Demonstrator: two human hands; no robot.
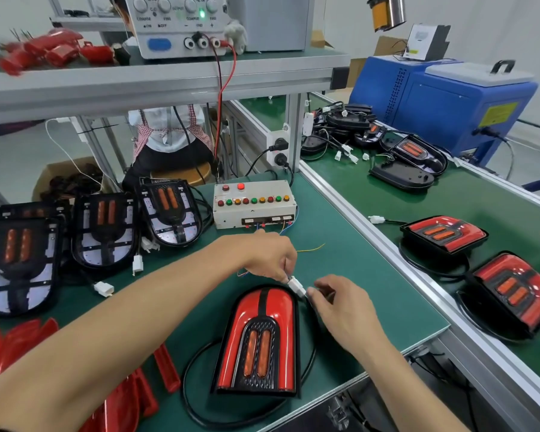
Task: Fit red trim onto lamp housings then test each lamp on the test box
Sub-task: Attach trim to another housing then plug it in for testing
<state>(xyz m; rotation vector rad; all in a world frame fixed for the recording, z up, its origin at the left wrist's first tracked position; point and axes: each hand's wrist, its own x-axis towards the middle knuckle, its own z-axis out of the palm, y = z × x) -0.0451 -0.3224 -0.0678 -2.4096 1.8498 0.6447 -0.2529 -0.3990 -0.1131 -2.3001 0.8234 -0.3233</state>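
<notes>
Both hands' fingers pinch white connector [296, 285], its joint hidden between them.

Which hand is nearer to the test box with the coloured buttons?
Left. The left hand is just in front of the test box, near its wires, pinching the white connector. The right hand holds the connector's other end, farther toward the person.

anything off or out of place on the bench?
Nothing damaged or spilled. Only oddities: thin loose yellow wire straggles across the green mat right of the white test box, and the loose red trim pieces lie in an untidy heap.
</notes>
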